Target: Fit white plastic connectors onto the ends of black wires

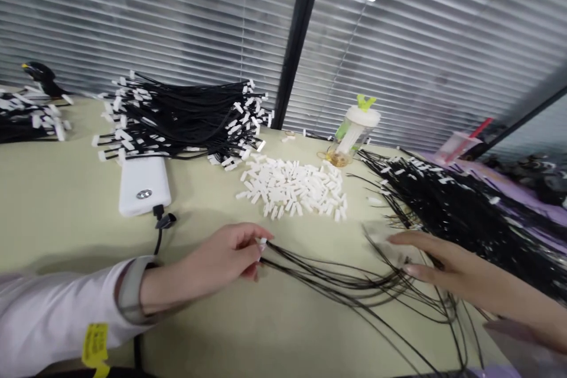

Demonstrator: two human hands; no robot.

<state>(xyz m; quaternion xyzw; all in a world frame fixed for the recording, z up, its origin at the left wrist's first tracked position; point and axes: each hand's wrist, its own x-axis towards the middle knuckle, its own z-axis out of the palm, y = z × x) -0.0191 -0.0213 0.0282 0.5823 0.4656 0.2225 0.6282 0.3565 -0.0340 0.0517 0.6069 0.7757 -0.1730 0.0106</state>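
The pale green surface carries a big bundle of capped black cords far left and a loose heap of black cords at right; between them lies a pile of white caps, a white power bank to its left; my left hand has its fingers pinched together on the capped ends of a few thin black cords; my right hand lies flat on those cords, fingers straight and close.
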